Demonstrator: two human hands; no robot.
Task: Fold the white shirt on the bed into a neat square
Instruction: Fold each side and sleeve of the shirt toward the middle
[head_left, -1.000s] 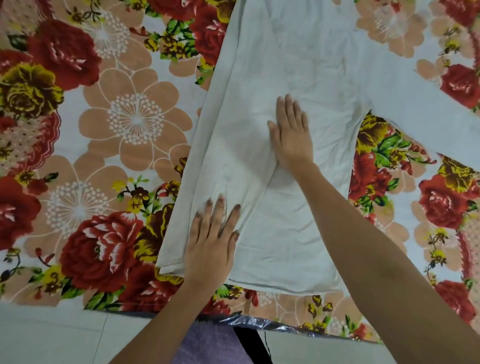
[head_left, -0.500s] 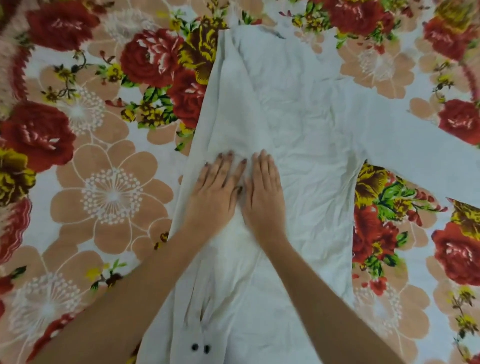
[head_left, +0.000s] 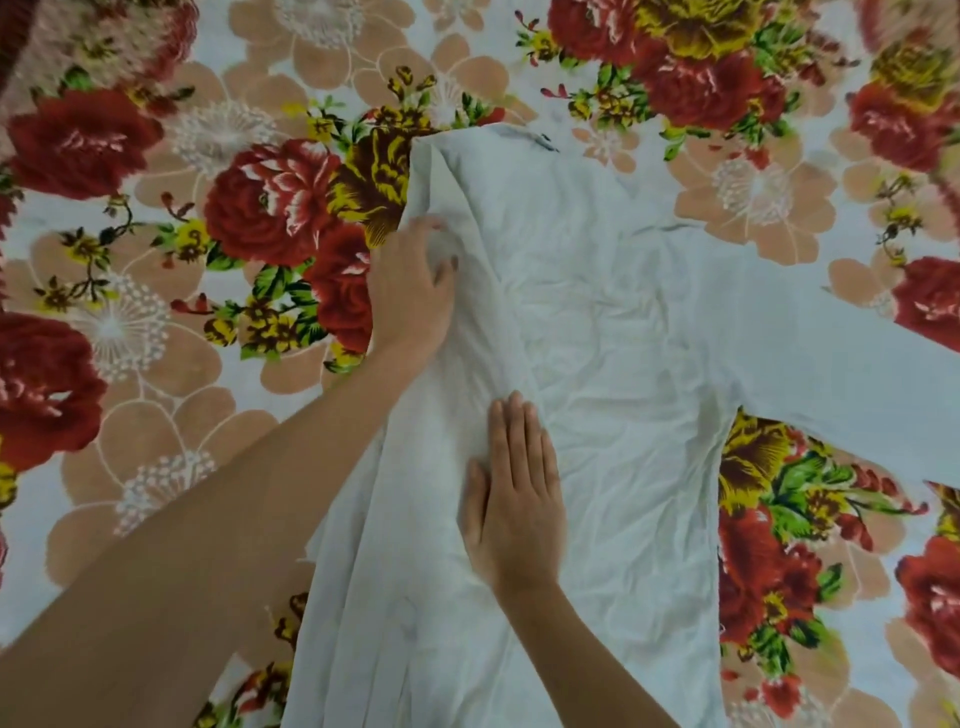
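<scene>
The white shirt (head_left: 623, 338) lies crumpled on the floral bedsheet (head_left: 156, 322), collar end away from me. Its left side is folded inward over the body. One sleeve (head_left: 857, 374) stretches out to the right. My left hand (head_left: 415, 296) is at the folded left edge near the shoulder, fingers curled into the cloth and partly covered by it. My right hand (head_left: 514, 504) lies flat on the fold lower down, fingers straight and together, pressing the fabric onto the bed.
The bedsheet with large red, yellow and peach flowers fills the whole view around the shirt. The shirt's lower part runs out of the frame at the bottom.
My left hand has moved up from beside my right hand to the folded edge near the shoulder and taken hold of cloth. My right hand stays flat on the fold. The view shifted toward the collar.
</scene>
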